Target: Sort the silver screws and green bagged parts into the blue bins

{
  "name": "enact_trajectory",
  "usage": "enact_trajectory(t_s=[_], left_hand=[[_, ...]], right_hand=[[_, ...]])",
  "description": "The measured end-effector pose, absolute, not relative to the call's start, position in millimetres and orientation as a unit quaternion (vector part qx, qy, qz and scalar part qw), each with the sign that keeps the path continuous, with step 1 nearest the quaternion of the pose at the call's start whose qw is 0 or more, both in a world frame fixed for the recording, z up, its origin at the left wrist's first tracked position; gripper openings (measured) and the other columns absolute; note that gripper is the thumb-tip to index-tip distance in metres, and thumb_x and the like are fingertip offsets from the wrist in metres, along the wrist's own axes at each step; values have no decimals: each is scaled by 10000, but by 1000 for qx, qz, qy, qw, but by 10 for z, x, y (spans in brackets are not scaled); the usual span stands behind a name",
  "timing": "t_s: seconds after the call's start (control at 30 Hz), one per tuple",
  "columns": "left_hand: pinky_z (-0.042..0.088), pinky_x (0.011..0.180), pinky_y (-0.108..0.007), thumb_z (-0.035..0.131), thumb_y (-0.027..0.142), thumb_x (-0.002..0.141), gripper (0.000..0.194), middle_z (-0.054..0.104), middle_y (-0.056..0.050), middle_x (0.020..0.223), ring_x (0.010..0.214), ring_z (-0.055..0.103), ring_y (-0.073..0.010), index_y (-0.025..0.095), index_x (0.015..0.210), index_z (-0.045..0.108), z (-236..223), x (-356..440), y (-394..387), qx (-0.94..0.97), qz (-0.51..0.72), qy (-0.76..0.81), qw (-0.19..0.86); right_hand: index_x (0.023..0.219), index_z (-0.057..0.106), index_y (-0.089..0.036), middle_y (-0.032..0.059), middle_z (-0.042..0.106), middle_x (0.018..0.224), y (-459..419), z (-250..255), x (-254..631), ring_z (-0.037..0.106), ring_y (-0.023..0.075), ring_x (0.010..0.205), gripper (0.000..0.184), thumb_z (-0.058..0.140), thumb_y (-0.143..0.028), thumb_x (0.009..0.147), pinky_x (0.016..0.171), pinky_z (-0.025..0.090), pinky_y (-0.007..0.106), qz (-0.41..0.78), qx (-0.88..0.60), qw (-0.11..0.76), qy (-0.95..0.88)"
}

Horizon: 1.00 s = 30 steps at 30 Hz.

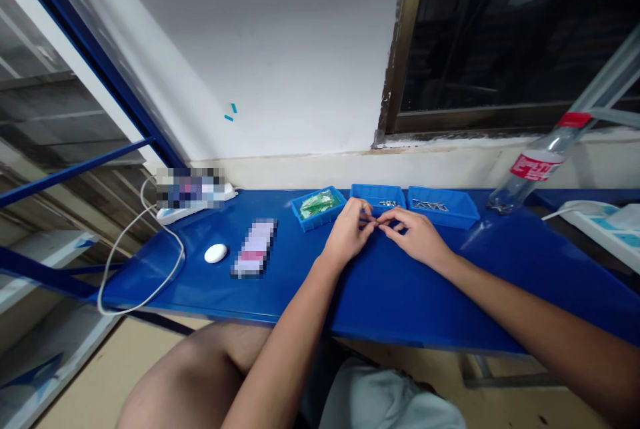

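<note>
My left hand and my right hand meet fingertip to fingertip above the blue table, just in front of the bins. Both are closed in a pinch; whatever sits between the fingers is too small to make out. Right behind them stands a blue bin with a few small metal parts. To its right, another blue bin contains several thin metal pieces. A third blue bin, left of my left hand, holds green-and-white packets.
On the left of the table lie a blurred-out phone-like slab, a white oval case and a looping white cable by a power strip. A clear bottle with a red label stands at the back right.
</note>
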<state>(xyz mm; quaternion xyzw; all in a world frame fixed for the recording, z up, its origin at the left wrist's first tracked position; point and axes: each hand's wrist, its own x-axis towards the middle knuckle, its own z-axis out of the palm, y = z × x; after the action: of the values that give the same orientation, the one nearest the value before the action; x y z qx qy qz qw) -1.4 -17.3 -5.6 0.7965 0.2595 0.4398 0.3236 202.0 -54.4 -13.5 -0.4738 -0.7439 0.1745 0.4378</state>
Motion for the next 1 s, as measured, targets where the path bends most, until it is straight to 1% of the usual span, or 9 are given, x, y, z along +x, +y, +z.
enact_trajectory(t_s=[0.17,0.3,0.43,0.5,0.57,0.63,0.7,0.87,1.0], left_hand=[[655,839,-346,597,60,909,247,513,-99,1318,984,733,-170,211,1069,486,-105,-8,-164,778,442,245,374],[665,835,-357,630,75,908,235,509,-142,1442,945,752,-163,197,1067,507,-107,-13,-167,764,445,250,395],[666,852,-352,698,115,893,289,488,-171,1543,939,771,-171,188,1139,566,-80,-9,-168,746,450,260,415],[665,836,-338,744,149,879,389,576,-171,1474,979,776,-207,194,1228,580,-70,-2,-166,737,454,279,417],[660,818,-330,784,191,864,458,706,-157,1296,978,780,-227,187,1278,586,-68,3,-162,727,459,309,406],[655,819,-332,776,199,874,416,782,-123,1097,921,785,-217,173,1255,610,-74,3,-158,723,460,335,393],[648,834,-328,729,162,897,328,803,-91,977,872,785,-196,166,1211,636,-83,1,-157,724,456,345,387],[637,843,-303,704,155,912,306,817,-67,984,893,791,-189,174,1213,654,-60,0,-181,736,441,326,396],[635,808,-307,754,344,919,447,823,-74,950,841,798,-215,172,1317,644,12,-16,-227,735,431,371,370]], right_hand=[[1042,746,-268,82,754,1072,-577,-87,2013,643,225,745,218,585,-399,978,755,576,415,142,-464,412,-771],[1055,752,-281,86,751,1118,-600,-47,2008,653,244,794,227,583,-407,973,789,572,433,159,-460,411,-771],[1039,768,-281,71,762,1005,-590,-52,2014,665,240,767,198,629,-386,946,788,566,424,161,-460,420,-766],[1045,767,-272,67,765,978,-570,-78,2020,681,239,780,190,651,-362,925,763,569,405,163,-467,433,-754],[1061,752,-255,66,768,978,-543,-115,2027,698,234,803,197,658,-340,910,731,573,378,169,-484,449,-732],[1081,731,-239,65,767,980,-519,-153,2033,704,221,810,212,655,-320,900,712,574,355,175,-502,458,-712],[1095,712,-226,66,757,977,-503,-182,2038,698,210,812,223,641,-289,894,704,570,340,173,-508,458,-708],[1193,678,-229,64,723,971,-534,-176,2026,657,198,780,333,580,-195,877,688,550,333,138,-474,423,-760],[1321,667,-253,66,739,1046,-587,-116,1998,648,181,733,411,564,-230,923,723,561,348,144,-476,411,-764]])
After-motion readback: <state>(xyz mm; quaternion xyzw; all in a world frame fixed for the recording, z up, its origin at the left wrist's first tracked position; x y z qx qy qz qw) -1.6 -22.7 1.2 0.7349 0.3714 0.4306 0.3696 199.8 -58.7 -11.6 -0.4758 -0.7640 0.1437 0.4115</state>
